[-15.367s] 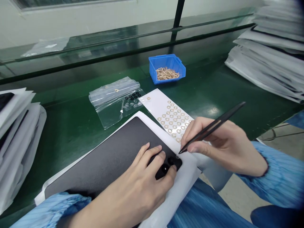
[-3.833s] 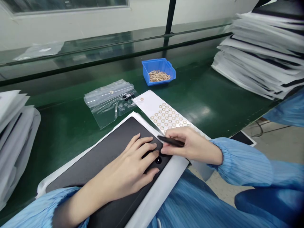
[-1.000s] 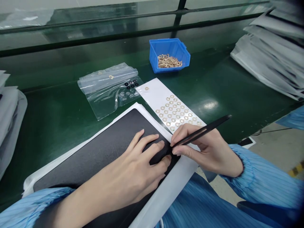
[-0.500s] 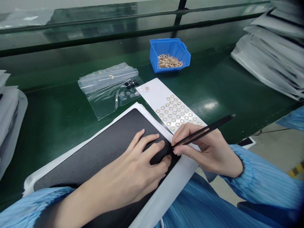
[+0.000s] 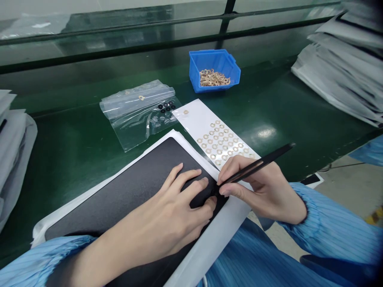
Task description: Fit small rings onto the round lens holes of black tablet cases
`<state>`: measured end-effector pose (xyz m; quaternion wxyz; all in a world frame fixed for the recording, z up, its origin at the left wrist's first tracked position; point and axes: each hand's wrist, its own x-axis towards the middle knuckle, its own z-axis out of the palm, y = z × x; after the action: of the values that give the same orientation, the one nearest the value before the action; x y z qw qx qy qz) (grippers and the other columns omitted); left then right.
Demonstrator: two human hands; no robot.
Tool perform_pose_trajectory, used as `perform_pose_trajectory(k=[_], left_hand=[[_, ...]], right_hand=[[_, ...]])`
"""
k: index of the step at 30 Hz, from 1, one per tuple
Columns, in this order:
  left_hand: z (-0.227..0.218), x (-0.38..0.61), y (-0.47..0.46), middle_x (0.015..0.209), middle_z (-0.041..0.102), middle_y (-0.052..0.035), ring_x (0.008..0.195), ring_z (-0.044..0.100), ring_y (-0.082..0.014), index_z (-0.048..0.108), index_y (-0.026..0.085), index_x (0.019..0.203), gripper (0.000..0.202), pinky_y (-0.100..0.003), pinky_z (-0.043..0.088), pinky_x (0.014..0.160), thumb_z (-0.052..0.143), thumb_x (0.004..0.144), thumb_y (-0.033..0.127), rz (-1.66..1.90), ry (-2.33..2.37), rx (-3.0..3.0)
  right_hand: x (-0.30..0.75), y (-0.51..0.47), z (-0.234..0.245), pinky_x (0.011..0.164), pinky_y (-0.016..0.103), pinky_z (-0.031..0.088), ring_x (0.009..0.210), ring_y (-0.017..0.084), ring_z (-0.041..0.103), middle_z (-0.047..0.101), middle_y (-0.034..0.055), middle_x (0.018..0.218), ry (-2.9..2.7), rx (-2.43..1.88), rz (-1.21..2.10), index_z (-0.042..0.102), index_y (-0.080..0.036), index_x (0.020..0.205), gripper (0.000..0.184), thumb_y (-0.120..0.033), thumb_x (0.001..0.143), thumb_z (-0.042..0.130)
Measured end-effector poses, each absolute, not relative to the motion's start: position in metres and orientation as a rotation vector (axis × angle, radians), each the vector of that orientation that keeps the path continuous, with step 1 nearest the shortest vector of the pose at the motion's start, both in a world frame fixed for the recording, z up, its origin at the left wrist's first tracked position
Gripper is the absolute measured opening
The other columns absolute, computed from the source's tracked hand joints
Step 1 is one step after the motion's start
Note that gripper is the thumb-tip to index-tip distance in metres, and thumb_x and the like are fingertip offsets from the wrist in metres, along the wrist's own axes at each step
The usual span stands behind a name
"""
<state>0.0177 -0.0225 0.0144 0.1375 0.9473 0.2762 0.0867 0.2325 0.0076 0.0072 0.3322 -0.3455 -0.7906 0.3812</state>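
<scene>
A flat black panel lies on a white wrapping sheet in front of me. Spread across the panel, my left hand rests with its fingers apart near the right corner. My right hand pinches black tweezers, their tips pointing down at that corner, close to my left fingers. What lies at the tips is too small and dark to make out. Just beyond the panel is a white sheet bearing rows of small ring-shaped tan stickers.
A blue bin of small tan rings stands at the back. Left of it lies a clear plastic bag with several black rings on it. Stacks of wrapped sheets rise at the right and left of the green table.
Both hands and the tweezers hold nearly the same place at the panel's corner. The whole view has shifted very slightly.
</scene>
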Motion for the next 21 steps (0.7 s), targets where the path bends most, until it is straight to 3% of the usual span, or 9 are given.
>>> perform_pose_trajectory(k=[21], left_hand=[[0.0156,0.0177,-0.0208,0.114,0.049,-0.0116,0.123,0.035,-0.0318,0.055,0.020,0.111,0.024,-0.060,0.028,0.101,0.046,0.089,0.020,0.240,0.797,2.751]], right_hand=[[0.2321,0.0071,0.0067,0.056,0.024,0.049,0.064,0.012,0.058,0.059,0.0023,0.069,-2.079,-0.894,0.953,0.058,-0.014,0.077,0.006,-0.018,0.081,0.061]])
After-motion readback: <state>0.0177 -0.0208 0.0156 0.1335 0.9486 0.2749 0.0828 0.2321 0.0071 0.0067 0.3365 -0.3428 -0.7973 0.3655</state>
